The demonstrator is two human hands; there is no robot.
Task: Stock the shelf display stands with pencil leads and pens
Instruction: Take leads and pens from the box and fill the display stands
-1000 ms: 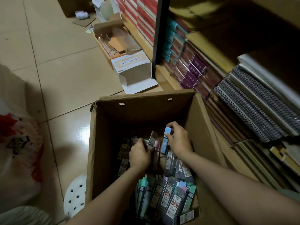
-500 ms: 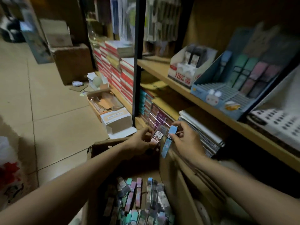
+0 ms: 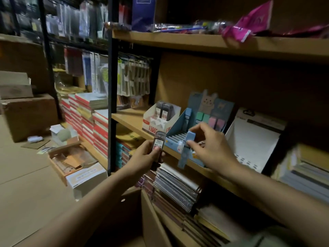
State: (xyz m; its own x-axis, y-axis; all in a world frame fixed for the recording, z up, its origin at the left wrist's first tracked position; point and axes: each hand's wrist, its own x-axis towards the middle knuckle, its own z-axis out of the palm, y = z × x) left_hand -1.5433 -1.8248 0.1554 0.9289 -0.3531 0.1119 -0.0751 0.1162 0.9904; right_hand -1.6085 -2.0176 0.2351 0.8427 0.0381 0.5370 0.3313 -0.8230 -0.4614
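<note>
Two bare forearms reach in from the bottom edge, ending in the left hand (image 3: 146, 155) and right hand (image 3: 211, 148); no rings, watch or sleeves show on either arm

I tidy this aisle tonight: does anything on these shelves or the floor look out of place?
Yes. On the top shelf a pink packet lies tilted, its corner hanging over the front edge. On the floor by the shelving, an opened cardboard box sits with flaps splayed and cardboard scraps nearby.
</note>
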